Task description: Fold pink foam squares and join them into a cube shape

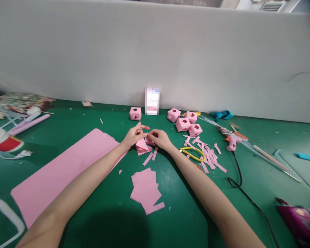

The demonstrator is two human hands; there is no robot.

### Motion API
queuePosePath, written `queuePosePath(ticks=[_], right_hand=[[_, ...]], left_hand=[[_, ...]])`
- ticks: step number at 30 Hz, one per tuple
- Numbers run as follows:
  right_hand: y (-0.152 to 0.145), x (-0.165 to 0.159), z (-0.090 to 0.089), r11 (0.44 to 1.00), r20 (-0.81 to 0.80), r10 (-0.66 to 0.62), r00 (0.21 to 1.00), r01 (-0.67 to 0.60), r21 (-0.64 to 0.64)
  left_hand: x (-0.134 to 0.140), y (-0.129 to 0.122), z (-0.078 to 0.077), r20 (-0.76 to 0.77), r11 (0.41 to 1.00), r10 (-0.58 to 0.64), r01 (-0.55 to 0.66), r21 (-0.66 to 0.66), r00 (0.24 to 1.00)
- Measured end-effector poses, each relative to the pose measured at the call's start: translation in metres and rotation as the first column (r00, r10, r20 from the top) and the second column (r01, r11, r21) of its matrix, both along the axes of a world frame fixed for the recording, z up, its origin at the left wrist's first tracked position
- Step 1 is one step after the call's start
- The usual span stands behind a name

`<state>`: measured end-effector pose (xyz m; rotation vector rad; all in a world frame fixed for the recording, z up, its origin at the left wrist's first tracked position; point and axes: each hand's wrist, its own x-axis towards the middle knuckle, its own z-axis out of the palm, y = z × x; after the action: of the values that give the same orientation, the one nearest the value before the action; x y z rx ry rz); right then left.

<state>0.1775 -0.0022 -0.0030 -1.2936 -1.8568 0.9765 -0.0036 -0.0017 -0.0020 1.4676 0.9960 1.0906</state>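
Observation:
Near the middle of the green table, my left hand (134,136) is closed around a folded piece of pink paper (141,146). The fingertips of my right hand (159,138) meet those of the left and pinch a part of the pink paper; my fingers partly hide its folds. Two narrow pink strips (148,158) lie just below the hands. Closer to me is a loose stack of pink paper pieces (145,187). A large pink sheet (67,168) lies partly under my left forearm.
A finished pink paper box (135,113) and several more boxes (183,124) stand beyond my hands, beside an upright phone (152,101). To the right are yellow-handled scissors (193,154), paper scraps (209,156) and a corded glue gun (232,140). A cup (5,140) stands left.

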Motion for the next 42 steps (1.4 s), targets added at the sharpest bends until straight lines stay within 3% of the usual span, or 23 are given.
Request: queuePosePath(ticks=[20,31,42], right_hand=[[0.0003,-0.0006,-0.0001,1.000,0.010,-0.001,1.000,0.001,0.007],[0.0000,-0.0002,-0.0006,1.000,0.014,0.002,1.000,-0.002,0.016],[0.0021,-0.0009,-0.0035,1.000,-0.102,-0.010,0.995,0.010,-0.007]], left_hand=[[-0.0009,0.0023,-0.0030,0.008,1.000,0.009,-0.009,0.008,1.000],[0.0001,0.0039,-0.0033,0.030,0.997,0.078,-0.078,-0.024,0.996],[-0.0016,0.0028,-0.0017,0.086,0.998,0.008,-0.003,-0.058,0.996]])
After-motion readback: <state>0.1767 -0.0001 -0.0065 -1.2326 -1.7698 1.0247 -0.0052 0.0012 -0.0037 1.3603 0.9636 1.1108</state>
